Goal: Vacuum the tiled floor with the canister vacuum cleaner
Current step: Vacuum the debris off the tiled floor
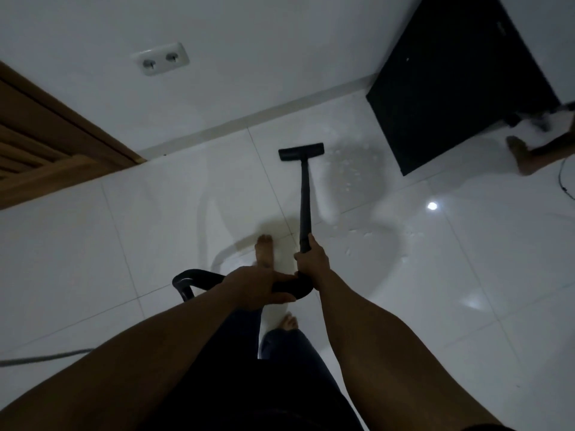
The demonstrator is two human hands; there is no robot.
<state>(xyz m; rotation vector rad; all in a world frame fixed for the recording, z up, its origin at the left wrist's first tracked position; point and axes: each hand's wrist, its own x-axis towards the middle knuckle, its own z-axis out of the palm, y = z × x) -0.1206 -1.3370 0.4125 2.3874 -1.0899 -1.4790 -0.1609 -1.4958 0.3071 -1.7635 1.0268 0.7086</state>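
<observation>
A black vacuum wand (pixel 305 194) runs from my hands down to a flat black floor nozzle (pixel 301 151), which rests on the glossy white tiled floor (pixel 435 275) near the wall. My right hand (pixel 312 262) grips the wand's lower end, just above the curved handle. My left hand (pixel 258 287) holds the black bent hose handle (pixel 194 279), which loops off to the left. The canister body is out of sight. My bare feet stand below the hands.
A white wall with a double socket (pixel 161 59) and skirting lies ahead. A wooden door (pixel 37 135) is at left, a black panel (pixel 460 85) at right. Another person's bare foot (pixel 522 154) and a thin cable (pixel 563 178) are at far right. A grey cord (pixel 43 357) crosses lower left.
</observation>
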